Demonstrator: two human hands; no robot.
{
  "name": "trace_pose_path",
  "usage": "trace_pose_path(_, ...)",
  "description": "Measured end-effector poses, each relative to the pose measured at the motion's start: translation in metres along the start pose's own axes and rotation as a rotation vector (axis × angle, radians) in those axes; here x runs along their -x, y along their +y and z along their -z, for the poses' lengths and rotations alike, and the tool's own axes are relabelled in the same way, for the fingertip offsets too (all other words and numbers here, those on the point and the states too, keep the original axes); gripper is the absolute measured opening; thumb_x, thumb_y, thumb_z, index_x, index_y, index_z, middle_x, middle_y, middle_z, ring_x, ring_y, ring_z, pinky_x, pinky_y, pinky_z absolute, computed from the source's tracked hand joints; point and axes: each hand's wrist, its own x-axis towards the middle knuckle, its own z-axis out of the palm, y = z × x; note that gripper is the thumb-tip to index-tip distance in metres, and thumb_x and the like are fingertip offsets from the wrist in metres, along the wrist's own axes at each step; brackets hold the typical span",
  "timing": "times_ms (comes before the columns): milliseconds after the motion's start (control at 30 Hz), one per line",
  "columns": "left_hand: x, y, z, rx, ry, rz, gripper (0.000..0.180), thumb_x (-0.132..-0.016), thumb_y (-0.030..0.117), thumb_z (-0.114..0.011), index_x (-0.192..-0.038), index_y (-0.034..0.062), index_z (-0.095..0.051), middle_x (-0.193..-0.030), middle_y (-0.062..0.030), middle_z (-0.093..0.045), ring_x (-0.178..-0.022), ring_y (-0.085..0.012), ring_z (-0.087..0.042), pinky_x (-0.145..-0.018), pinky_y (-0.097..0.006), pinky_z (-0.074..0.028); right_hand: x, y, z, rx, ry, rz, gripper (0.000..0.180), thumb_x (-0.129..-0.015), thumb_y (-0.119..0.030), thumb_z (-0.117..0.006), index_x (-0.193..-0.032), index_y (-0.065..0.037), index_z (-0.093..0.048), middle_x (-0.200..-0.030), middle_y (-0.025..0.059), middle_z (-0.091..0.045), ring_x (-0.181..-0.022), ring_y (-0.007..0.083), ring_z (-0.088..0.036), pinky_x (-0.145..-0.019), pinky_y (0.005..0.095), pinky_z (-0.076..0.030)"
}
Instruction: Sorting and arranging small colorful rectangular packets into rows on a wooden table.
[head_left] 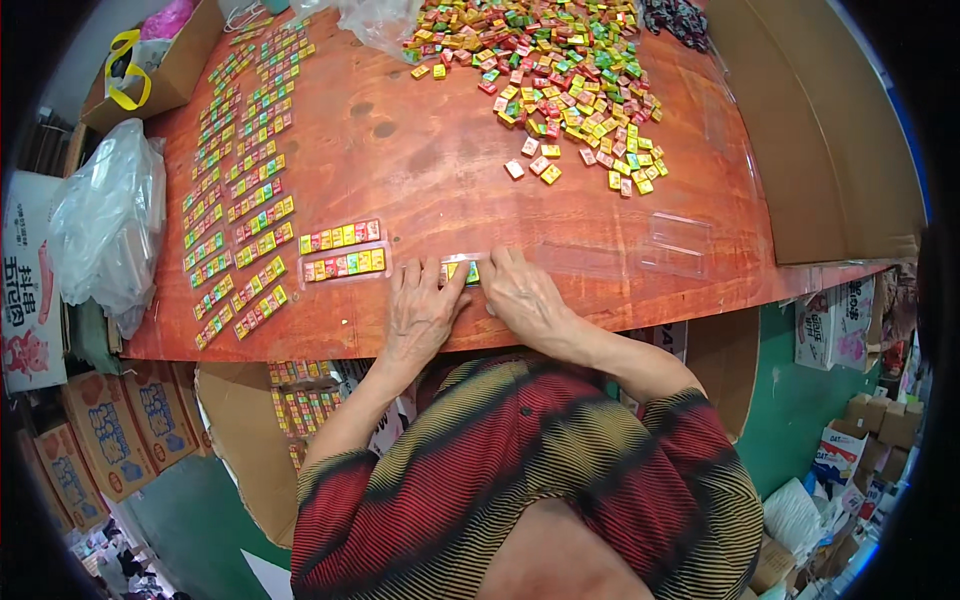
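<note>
Between my hands, near the front edge of the table, lies a short row of small yellow and green boxes (461,273), partly covered by my fingers. My left hand (422,306) closes on its left end, fingers close together and thumb against the boxes. At the right end, my right hand (526,292) is curled with its fingertips on the row. A clear edge shows along the top of the boxes, but what they sit in is mostly hidden. Just left of my left hand is a clear plastic tray (389,262) holding two rows of similar red, yellow and green boxes.
A big heap of loose small boxes (560,75) covers the far middle. Many short rows of boxes (265,215) line the left side. Right of my hands lies a clear tray (675,245). A plastic bag (118,225) hangs at the left edge; cardboard (800,130) walls the right.
</note>
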Motion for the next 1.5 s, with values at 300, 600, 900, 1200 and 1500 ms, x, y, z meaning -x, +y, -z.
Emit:
trace_pose_path(300,0.001,-0.003,0.000,0.094,0.056,0.047,0.041,-0.069,0.022,-0.067,-0.105,0.0066,-0.055,-0.098,-0.0109,-0.052,-0.091,-0.0275,-0.047,-0.078,-0.040,-0.037,0.003,0.011,0.001,-0.303,-0.012,-0.021,0.011,-0.073,-0.005,-0.052,-0.080,0.003,-0.048,-0.078,0.0146,-0.047,-0.075,0.0288,-0.053,-0.062,0.0348,-0.048)
trace_pose_path(600,0.001,-0.012,0.001,0.158,0.048,0.057,0.038,-0.066,0.019,-0.069,-0.099,0.0049,-0.057,-0.100,-0.0108,-0.053,-0.096,-0.0287,-0.047,-0.085,-0.042,-0.035,0.005,0.031,-0.001,-0.536,0.072,-0.002,0.013,-0.075,-0.011,-0.058,-0.083,-0.002,-0.054,-0.079,0.0128,-0.051,-0.076,0.0295,-0.055,-0.066,0.0386,-0.045)
trace_pose_path(900,0.000,-0.012,-0.005,0.265,0.016,0.032,0.037,-0.069,0.020,-0.068,-0.100,0.0033,-0.056,-0.107,-0.0167,-0.050,-0.105,-0.0348,-0.045,-0.092,-0.045,-0.035,-0.062,0.108,-0.029,-0.018,0.292,-0.136,0.044,-0.077,-0.020,-0.061,-0.116,-0.004,-0.048,-0.119,0.0191,-0.044,-0.111,0.0378,-0.040,-0.092,0.0446,-0.035)
trace_pose_path(1200,-0.009,-0.016,-0.005,0.262,0.134,0.093,0.028,-0.074,0.013,-0.063,-0.099,0.0021,-0.056,-0.101,-0.0163,-0.053,-0.093,-0.0342,-0.050,-0.081,-0.042,-0.040,-0.051,0.124,-0.023,-0.527,0.172,0.174,0.023,-0.079,-0.005,-0.056,-0.102,-0.002,-0.058,-0.106,0.0138,-0.056,-0.106,0.0304,-0.049,-0.090,0.0376,-0.039)
trace_pose_path(1500,-0.109,0.023,-0.028,0.386,0.140,0.085,0.043,-0.071,0.017,-0.067,-0.108,0.0029,-0.050,-0.102,-0.0162,-0.047,-0.092,-0.0338,-0.049,-0.075,-0.043,-0.043,-0.064,0.161,-0.005,-0.504,0.438,-0.279,0.020,-0.080,0.001,-0.052,-0.098,-0.002,-0.059,-0.086,0.0114,-0.056,-0.080,0.0243,-0.056,-0.070,0.0321,-0.045)
